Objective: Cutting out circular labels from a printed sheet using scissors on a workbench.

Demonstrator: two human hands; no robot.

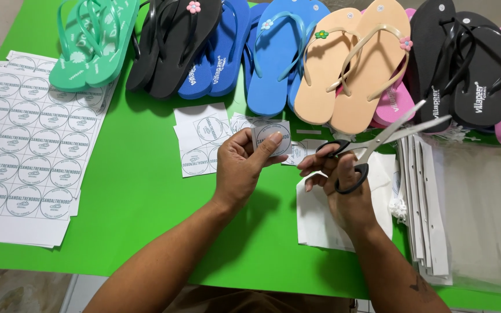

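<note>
1. Head view: the left hand [240,168] pinches a small cut-out white paper label with a round print [272,139] between thumb and fingers, above the green counter [140,191].
2. The right hand [343,185], just beside it, grips black-handled steel scissors [378,145], blades parted.

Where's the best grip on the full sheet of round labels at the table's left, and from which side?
Probably the sheet of round labels is best taken at its near right corner, coming from the right. It lies flat on the green table atop a small paper stack, and that edge faces bare table, so fingers could slide under. The far edge sits close under the green flip-flops.
</note>
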